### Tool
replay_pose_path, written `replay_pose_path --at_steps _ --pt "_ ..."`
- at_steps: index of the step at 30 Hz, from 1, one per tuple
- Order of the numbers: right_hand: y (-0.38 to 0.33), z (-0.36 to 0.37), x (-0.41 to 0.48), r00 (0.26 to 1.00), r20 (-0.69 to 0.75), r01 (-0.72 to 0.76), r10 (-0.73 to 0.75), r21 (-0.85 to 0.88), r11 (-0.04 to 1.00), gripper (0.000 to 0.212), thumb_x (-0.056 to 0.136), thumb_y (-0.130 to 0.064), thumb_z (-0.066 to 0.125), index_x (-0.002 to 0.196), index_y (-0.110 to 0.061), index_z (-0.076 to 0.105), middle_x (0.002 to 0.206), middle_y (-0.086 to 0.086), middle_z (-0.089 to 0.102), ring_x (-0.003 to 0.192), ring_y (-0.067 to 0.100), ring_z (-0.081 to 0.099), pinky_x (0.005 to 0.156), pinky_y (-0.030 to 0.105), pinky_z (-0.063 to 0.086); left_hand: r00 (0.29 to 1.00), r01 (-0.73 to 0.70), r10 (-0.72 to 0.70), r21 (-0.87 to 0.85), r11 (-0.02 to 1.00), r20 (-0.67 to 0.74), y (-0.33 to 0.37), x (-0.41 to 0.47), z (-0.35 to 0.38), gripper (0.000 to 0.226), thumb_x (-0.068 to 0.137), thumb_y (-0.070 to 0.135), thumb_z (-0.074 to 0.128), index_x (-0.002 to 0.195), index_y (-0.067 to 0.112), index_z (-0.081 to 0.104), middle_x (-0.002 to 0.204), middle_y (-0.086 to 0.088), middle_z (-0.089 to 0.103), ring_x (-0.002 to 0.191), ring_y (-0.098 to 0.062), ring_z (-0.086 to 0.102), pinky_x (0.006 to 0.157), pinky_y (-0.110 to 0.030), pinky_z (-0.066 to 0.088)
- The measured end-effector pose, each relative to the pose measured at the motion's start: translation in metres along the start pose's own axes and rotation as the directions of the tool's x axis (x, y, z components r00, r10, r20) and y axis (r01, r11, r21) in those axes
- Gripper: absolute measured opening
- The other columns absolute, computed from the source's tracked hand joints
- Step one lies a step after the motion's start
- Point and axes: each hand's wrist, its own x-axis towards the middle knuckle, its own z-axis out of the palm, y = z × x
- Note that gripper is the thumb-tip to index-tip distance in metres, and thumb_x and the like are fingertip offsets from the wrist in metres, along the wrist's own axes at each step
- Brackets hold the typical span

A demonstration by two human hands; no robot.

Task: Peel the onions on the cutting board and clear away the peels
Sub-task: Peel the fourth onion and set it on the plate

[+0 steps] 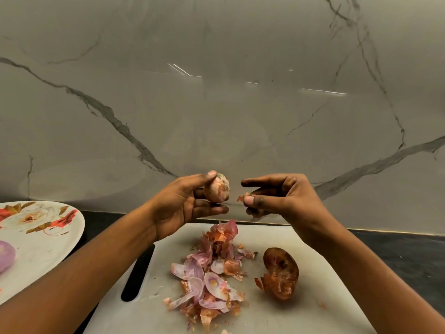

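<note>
My left hand (185, 203) holds a small, partly peeled onion (217, 191) between thumb and fingers, raised above the far edge of the white cutting board (313, 307). My right hand (277, 196) is a little to the right of it and pinches a small scrap of peel (242, 197) between thumb and finger. A heap of pink and brown peels (212, 273) lies in the middle of the board. An unpeeled brown onion (280, 273) rests on the board to the right of the heap.
A flowered plate (41, 239) stands at the left with a peeled purple onion (6, 259) on it. The board lies on a dark counter (397, 251). A marble wall (216, 92) rises just behind the board.
</note>
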Motion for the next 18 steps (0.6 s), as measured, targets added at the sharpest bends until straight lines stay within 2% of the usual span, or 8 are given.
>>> replay_pose_path --at_steps 3,5,9,12,18 --pt "-0.001 -0.002 0.0 1.0 0.001 -0.01 0.01 -0.039 0.999 0.022 0.079 -0.012 0.083 0.101 -0.007 0.082 0.09 0.014 0.081 0.077 0.028 0.079 0.071 0.03 0.065 0.999 0.0 0.0 -0.014 1.0 -0.033 0.004 -0.001 -0.003 0.06 0.085 0.042 0.071 0.124 -0.003 0.066 0.117 -0.031 0.073 0.079 -0.029 0.079 0.072 -0.03 0.065" --pt "0.0 -0.002 0.0 0.998 0.05 -0.027 0.031 -0.076 0.997 0.019 0.082 -0.012 0.083 0.099 -0.005 0.082 0.089 0.015 0.081 0.076 0.027 0.078 0.069 0.029 0.064 1.0 0.006 -0.006 -0.005 1.0 -0.021 0.004 -0.002 0.0 0.062 0.085 0.044 0.07 0.124 -0.004 0.065 0.115 -0.031 0.074 0.076 -0.027 0.077 0.068 -0.028 0.065" --pt "0.006 0.0 0.0 0.988 0.15 -0.007 0.04 -0.214 0.977 0.013 0.089 -0.013 0.083 0.1 -0.007 0.084 0.088 0.01 0.082 0.083 0.027 0.079 0.07 0.033 0.063 1.0 0.018 -0.018 0.015 1.0 0.017 0.001 -0.003 0.004 0.049 0.087 0.034 0.071 0.117 -0.003 0.069 0.108 -0.027 0.075 0.078 -0.03 0.075 0.065 -0.029 0.066" --pt "0.009 0.005 0.0 0.993 0.114 0.049 -0.016 -0.293 0.955 0.025 0.085 -0.024 0.087 0.107 -0.014 0.083 0.096 -0.001 0.083 0.087 0.018 0.079 0.072 0.034 0.065 0.997 0.004 -0.006 0.028 1.0 0.073 -0.001 -0.004 0.005 0.033 0.088 0.026 0.073 0.109 0.0 0.075 0.108 -0.025 0.073 0.082 -0.031 0.074 0.07 -0.033 0.066" --pt "0.014 0.013 0.0 0.988 0.054 0.155 -0.146 -0.308 0.939 0.053 0.074 -0.034 0.092 0.123 -0.026 0.072 0.123 -0.012 0.075 0.109 0.007 0.075 0.088 0.034 0.065 0.994 -0.009 0.0 0.08 0.997 0.114 -0.001 -0.005 0.006 0.041 0.089 0.031 0.074 0.117 0.001 0.071 0.107 -0.021 0.073 0.085 -0.029 0.073 0.076 -0.033 0.067"
